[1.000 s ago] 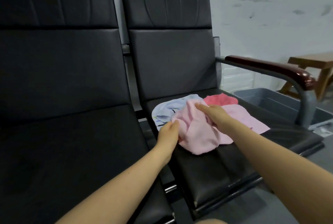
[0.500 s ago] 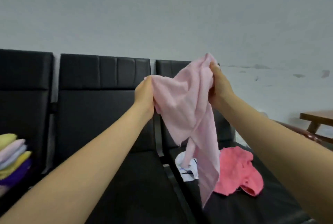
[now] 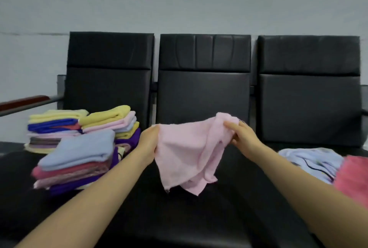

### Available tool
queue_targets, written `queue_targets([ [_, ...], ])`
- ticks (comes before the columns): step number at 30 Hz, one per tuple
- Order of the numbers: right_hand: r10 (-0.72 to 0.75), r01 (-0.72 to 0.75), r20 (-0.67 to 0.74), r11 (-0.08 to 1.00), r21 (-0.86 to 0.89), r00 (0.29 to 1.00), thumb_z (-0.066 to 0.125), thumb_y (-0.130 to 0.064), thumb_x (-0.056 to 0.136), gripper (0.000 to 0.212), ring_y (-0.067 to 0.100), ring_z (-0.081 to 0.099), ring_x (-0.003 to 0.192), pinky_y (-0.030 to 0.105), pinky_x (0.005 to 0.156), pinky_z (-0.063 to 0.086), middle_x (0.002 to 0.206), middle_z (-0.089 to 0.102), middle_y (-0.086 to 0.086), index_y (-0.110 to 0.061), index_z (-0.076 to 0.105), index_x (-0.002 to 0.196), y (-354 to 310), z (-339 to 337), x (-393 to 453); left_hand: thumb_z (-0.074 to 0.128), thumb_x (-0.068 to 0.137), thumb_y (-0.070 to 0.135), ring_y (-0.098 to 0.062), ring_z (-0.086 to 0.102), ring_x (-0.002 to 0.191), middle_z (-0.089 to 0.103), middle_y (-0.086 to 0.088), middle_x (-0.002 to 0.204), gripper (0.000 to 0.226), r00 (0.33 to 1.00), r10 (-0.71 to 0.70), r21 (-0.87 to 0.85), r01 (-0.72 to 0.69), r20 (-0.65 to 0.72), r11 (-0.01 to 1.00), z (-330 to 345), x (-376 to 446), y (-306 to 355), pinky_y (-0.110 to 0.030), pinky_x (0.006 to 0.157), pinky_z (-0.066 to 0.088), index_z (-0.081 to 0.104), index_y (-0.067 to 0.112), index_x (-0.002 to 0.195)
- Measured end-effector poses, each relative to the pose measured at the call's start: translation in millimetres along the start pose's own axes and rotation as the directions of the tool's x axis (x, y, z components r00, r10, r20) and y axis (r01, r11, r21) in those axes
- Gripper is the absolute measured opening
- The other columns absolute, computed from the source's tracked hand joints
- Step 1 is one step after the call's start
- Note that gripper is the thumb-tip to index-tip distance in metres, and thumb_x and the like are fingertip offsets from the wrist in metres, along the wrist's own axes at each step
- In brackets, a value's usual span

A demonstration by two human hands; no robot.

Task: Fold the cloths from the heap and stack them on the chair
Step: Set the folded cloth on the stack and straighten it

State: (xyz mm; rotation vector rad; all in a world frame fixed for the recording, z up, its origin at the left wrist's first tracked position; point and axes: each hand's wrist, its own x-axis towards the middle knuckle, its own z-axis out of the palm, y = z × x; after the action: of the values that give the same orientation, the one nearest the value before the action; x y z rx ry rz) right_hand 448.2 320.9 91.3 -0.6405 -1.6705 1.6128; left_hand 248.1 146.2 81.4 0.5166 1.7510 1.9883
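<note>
Pink cloth (image 3: 187, 154), lowered since the earlier frame, hangs above the middle seat (image 3: 179, 208), left hand (image 3: 148, 141) and right hand (image 3: 242, 135) pinching its upper edge; folded stacks (image 3: 79, 144) occupy the left seat.

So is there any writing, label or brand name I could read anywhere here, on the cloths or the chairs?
None can be read.
The pale blue cloth on the right chair has dark printed lines, too blurred to tell whether they are letters.
The pink cloth in both hands and the folded stacks show no text.
</note>
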Motion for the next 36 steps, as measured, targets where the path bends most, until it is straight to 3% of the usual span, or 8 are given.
queue_targets([
  [5, 0.333, -0.326, 0.011, 0.929, -0.175, 0.943, 0.066, -0.036, 0.088, 0.03, 0.02, 0.064, 0.079, 0.032, 0.069, 0.053, 0.086, 0.063, 0.008, -0.008, 0.065, 0.098, 82.3, -9.5, -18.4, 0.054, 0.092, 0.037, -0.029, 0.063, 0.1, 0.067, -0.012, 0.112, 0.04, 0.962, -0.263, 0.468, 0.266, -0.074, 0.843, -46.9, 9.0, -91.3, -0.032, 0.088, 0.049, 0.065, 0.005, 0.113],
  [10, 0.396, -0.39, -0.053, 0.86, -0.33, 0.917, 0.065, -0.035, 0.089, 0.027, 0.019, 0.063, 0.063, 0.027, 0.055, 0.048, 0.07, 0.066, 0.006, -0.008, 0.068, 0.084, 90.3, -12.8, -19.8, 0.048, 0.096, 0.037, -0.033, 0.056, 0.11, 0.06, -0.013, 0.116, 0.034, 0.974, 0.215, 0.732, -0.092, -0.076, 0.675, -51.9, 16.8, -95.6, -0.036, 0.084, 0.044, 0.057, 0.009, 0.114],
  [16, 0.502, -0.468, -0.025, 0.784, -0.409, 0.864, 0.057, -0.009, 0.09, 0.009, 0.014, 0.052, 0.054, 0.023, 0.047, 0.046, 0.063, 0.054, 0.006, -0.009, 0.058, 0.081, 91.5, -26.2, -26.7, 0.054, 0.095, 0.032, -0.027, 0.05, 0.12, 0.054, -0.008, 0.126, 0.038, 0.888, 0.459, 0.8, -0.297, 0.031, 0.521, -18.0, 35.6, -74.6, -0.04, 0.093, 0.045, 0.051, 0.015, 0.129],
  [20, 0.494, -0.483, -0.022, 0.837, -0.257, 0.869, 0.063, -0.002, 0.085, 0.017, 0.018, 0.064, 0.075, 0.027, 0.061, 0.054, 0.086, 0.065, 0.011, 0.003, 0.067, 0.101, 91.5, -32.9, -24.4, 0.05, 0.094, 0.037, -0.02, 0.06, 0.101, 0.065, 0.004, 0.103, 0.021, 0.932, 0.124, 0.712, -0.341, 0.339, 0.614, 23.2, 39.0, -96.6, -0.032, 0.085, 0.047, 0.065, 0.023, 0.097],
  [24, 0.509, -0.502, 0.0, 0.848, 0.169, 0.861, 0.055, -0.009, 0.093, 0.026, 0.027, 0.066, 0.103, 0.034, 0.074, 0.056, 0.113, 0.069, 0.015, -0.002, 0.062, 0.118, 91.3, -34.6, -11.7, 0.046, 0.092, 0.053, -0.017, 0.058, 0.095, 0.062, 0.008, 0.102, 0.035, 0.849, 0.028, 0.808, -0.512, 0.528, 0.29, 46.7, 34.5, -117.1, -0.033, 0.078, 0.046, 0.063, 0.024, 0.098],
  [30, 0.366, -0.32, -0.081, 0.885, 0.338, 0.927, 0.045, -0.013, 0.099, 0.025, 0.014, 0.067, 0.055, 0.028, 0.058, 0.055, 0.06, 0.069, 0.002, -0.008, 0.062, 0.081, 70.3, -34.1, -10.3, 0.054, 0.095, 0.03, -0.015, 0.046, 0.064, 0.052, 0.001, 0.068, 0.024, 0.871, 0.081, 0.627, -0.41, 0.484, 0.663, 38.5, 34.4, -101.0, -0.03, 0.061, 0.036, 0.058, 0.009, 0.083],
  [33, 0.314, -0.235, -0.111, 0.863, 0.448, 0.943, 0.048, -0.013, 0.099, 0.028, 0.014, 0.071, 0.068, 0.028, 0.069, 0.053, 0.075, 0.074, 0.005, -0.009, 0.07, 0.082, 58.7, -48.8, -12.0, 0.05, 0.098, 0.025, -0.017, 0.049, 0.065, 0.053, -0.006, 0.073, 0.025, 0.928, 0.205, 0.388, -0.32, 0.309, 0.864, 24.1, 32.1, -71.2, -0.028, 0.059, 0.04, 0.059, 0.002, 0.091],
  [36, 0.292, -0.232, -0.077, 0.872, 0.43, 0.953, 0.053, -0.016, 0.097, 0.019, 0.012, 0.071, 0.084, 0.03, 0.079, 0.056, 0.088, 0.076, 0.003, -0.011, 0.071, 0.098, 51.1, -52.7, -15.4, 0.048, 0.1, 0.025, -0.017, 0.053, 0.061, 0.056, -0.01, 0.075, 0.025, 0.941, 0.282, 0.304, -0.329, 0.189, 0.894, 15.0, 30.3, -53.1, -0.026, 0.055, 0.047, 0.058, 0.003, 0.096],
])
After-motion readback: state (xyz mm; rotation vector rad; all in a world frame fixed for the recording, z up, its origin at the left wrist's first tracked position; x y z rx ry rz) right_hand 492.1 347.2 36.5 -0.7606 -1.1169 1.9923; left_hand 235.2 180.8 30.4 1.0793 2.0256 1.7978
